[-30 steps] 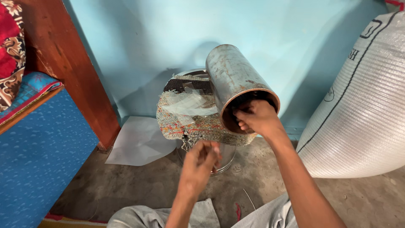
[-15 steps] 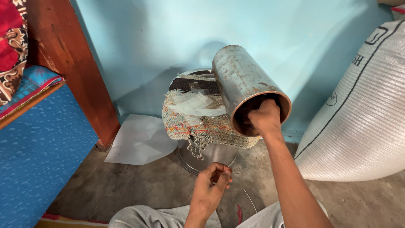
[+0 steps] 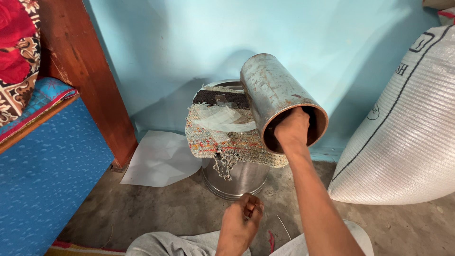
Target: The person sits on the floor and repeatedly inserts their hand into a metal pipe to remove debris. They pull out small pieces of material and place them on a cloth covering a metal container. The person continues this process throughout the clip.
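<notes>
My right hand (image 3: 292, 130) reaches into the open mouth of a worn metal cylinder (image 3: 275, 92) and holds it by the rim, tilted, resting on a frayed woven cloth (image 3: 227, 144). The cloth covers a steel drum (image 3: 234, 178) standing on the floor against the wall. A crumpled clear plastic sheet (image 3: 220, 118) lies on the cloth beside the cylinder. My left hand (image 3: 241, 223) hangs low over my lap with its fingers curled in; anything between them is too small to make out.
A large white woven sack (image 3: 403, 137) leans at the right. A white paper sheet (image 3: 161, 159) lies on the floor left of the drum. A brown wooden post (image 3: 90, 76) and a blue covered bed (image 3: 42, 175) stand at the left. The wall is light blue.
My left hand has dropped lower and nearer to my lap. My right hand has pushed deeper into the cylinder's mouth, and the cylinder sits slightly more to the right.
</notes>
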